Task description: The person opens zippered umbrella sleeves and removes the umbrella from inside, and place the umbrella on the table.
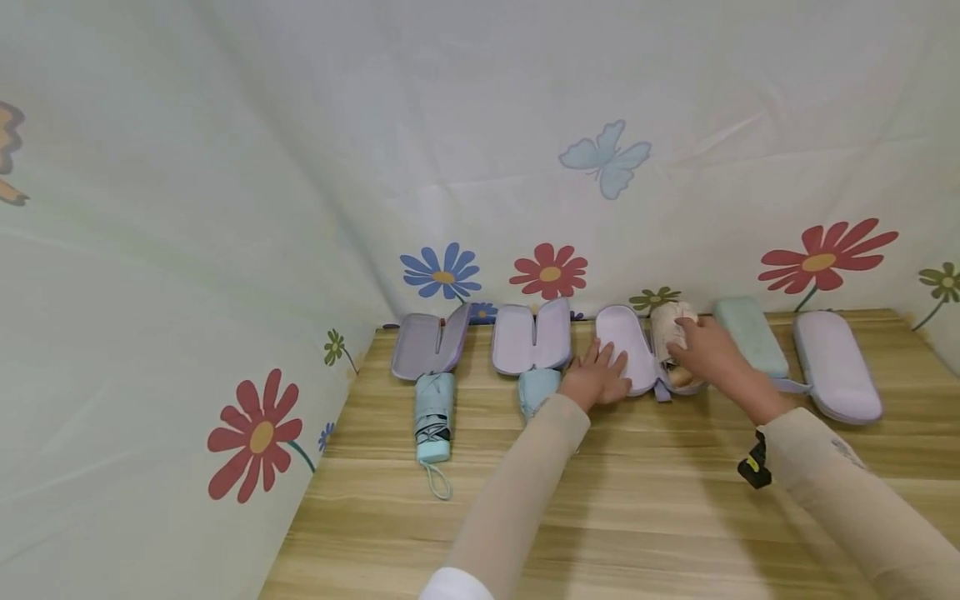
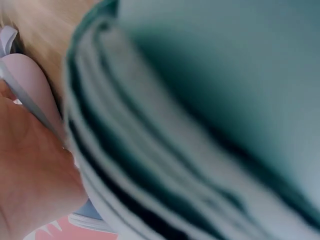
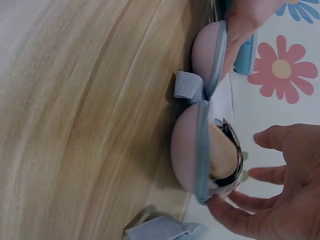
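Note:
An open lilac zip case [image 1: 628, 346] lies near the back edge of the table. My left hand [image 1: 597, 377] rests with spread fingers on its left half. In the right half sits a beige folded umbrella [image 3: 224, 155], its rounded tan handle end towards me. My right hand [image 1: 708, 350] is over this umbrella; in the right wrist view its fingers are spread and loosely bent, the lower ones right at the umbrella and the case rim. A light blue folded umbrella [image 1: 538, 390] lies beside my left wrist, partly hidden by the sleeve; blurred blue folds [image 2: 150, 140] fill much of the left wrist view.
Two more open lilac cases, one at far left [image 1: 420, 346] and one beside it [image 1: 512, 337], stand along the back. Another blue folded umbrella [image 1: 433, 417] lies in front of the first. At right are a mint-green case [image 1: 752, 337] and a closed lilac case [image 1: 836, 367]. A patterned curtain [image 1: 480, 167] hangs behind.

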Motion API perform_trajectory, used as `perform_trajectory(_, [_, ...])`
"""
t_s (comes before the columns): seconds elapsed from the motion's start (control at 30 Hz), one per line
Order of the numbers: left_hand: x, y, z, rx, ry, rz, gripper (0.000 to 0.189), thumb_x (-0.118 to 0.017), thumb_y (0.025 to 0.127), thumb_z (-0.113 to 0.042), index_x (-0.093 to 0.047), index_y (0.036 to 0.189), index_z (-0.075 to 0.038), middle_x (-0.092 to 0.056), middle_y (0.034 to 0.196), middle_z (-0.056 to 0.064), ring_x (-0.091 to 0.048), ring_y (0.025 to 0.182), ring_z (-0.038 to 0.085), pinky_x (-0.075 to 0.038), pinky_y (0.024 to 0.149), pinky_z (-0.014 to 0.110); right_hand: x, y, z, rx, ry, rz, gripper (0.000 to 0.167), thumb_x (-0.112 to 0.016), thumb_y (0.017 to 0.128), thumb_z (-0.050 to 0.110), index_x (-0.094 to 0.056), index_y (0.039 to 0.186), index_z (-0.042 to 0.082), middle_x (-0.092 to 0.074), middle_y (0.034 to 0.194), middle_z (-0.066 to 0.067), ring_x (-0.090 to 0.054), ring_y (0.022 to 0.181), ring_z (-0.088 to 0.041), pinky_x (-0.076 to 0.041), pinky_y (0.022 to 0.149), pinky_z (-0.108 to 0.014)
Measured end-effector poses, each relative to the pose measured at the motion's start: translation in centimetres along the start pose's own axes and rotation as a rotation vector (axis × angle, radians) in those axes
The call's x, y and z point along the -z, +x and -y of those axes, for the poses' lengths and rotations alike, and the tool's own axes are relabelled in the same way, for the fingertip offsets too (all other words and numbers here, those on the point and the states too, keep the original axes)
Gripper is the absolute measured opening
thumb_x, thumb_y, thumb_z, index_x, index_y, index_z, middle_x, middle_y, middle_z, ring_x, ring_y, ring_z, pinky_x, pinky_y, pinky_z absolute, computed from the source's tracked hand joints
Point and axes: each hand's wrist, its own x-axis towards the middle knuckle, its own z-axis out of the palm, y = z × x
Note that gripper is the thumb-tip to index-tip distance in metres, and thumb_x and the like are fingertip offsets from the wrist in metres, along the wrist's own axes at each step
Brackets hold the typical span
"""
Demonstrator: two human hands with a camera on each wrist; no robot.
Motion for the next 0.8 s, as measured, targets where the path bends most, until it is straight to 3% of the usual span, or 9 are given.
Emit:
perform_trajectory(0.13, [0.1,-0.4,0.0,0.01,-0.026,-0.021,0.068,-0.021,0.102,-0.07,0.0,0.161,-0.044,0.009,0.169,-0.014,0.019,0.153,0.013,-0.006,0.125,0.044,-0.4,0.6,-0.2,-0.046,-0.021,0.037,0.063,-0.058,0.101,0.022,-0.038,0.137,-0.026,-0.043,0.128,-0.053,-0.04,0.123,-0.065,-0.041,0.099,-0.068])
perform_trajectory(0.33, [0.0,-0.7,0.0,0.009,-0.097,-0.04,0.089,-0.018,0.085,-0.092,-0.002,0.16,-0.046,0.007,0.169,-0.015,0.017,0.154,0.012,-0.006,0.125,0.046,-0.8,1.3,-0.3,-0.118,-0.033,0.07,0.07,-0.06,0.1,0.026,-0.033,0.139,-0.027,-0.037,0.129,-0.055,-0.039,0.121,-0.067,-0.041,0.098,-0.068])
perform_trajectory(0.53, [-0.1,-0.9,0.4,-0.007,-0.114,-0.026,0.095,-0.023,0.082,-0.095,0.002,0.159,-0.045,0.011,0.169,-0.014,0.02,0.153,0.012,-0.003,0.125,0.046,-1.3,1.8,-0.5,-0.145,-0.024,0.065,0.073,-0.062,0.099,0.026,-0.031,0.138,-0.028,-0.034,0.127,-0.056,-0.042,0.116,-0.067,-0.042,0.096,-0.068])
perform_trajectory(0.8, [-0.6,0.0,0.3,-0.005,-0.13,-0.038,0.093,-0.022,0.082,-0.095,0.002,0.158,-0.047,0.012,0.168,-0.015,0.02,0.152,0.011,-0.004,0.125,0.044,-2.1,2.3,-0.7,-0.21,0.031,0.035,0.087,-0.068,0.096,0.029,-0.021,0.14,-0.029,-0.027,0.127,-0.059,-0.043,0.113,-0.071,-0.044,0.092,-0.07])
